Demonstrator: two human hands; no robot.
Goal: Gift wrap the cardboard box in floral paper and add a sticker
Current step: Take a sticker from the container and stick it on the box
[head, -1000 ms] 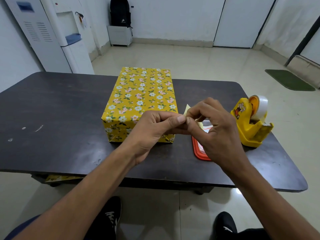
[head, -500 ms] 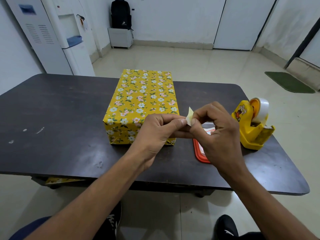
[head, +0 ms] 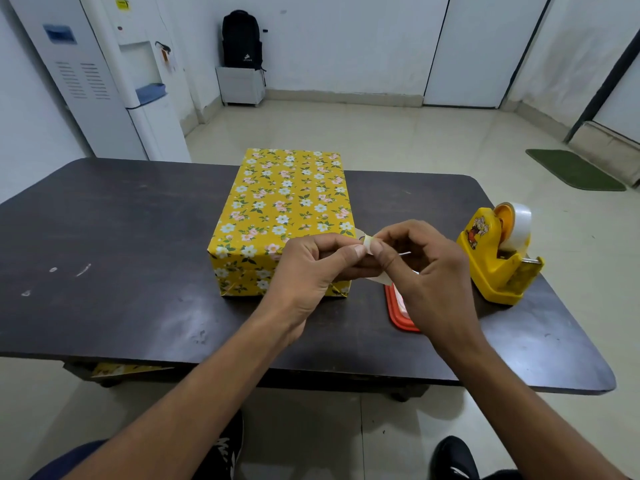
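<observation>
At centre frame, the left hand (head: 311,268) and right hand (head: 429,271) are pinching a small pale sticker (head: 367,241) between thumbs and forefingers, partly hiding an orange-red lid (head: 394,306). Just behind, the yellow floral-papered box (head: 284,209) is lying on the dark table (head: 121,254), with a yellow plastic tape dispenser (head: 495,258) sitting at right.

Left of the box (head: 284,202) the table (head: 104,244) is open surface — wide room to pass. Right of the box, a red tray (head: 394,311) and a tape dispenser (head: 495,261) narrow the way; the left hand (head: 311,268) and right hand (head: 433,275), pinching a sticker (head: 367,242), block the box's near right corner.
</observation>
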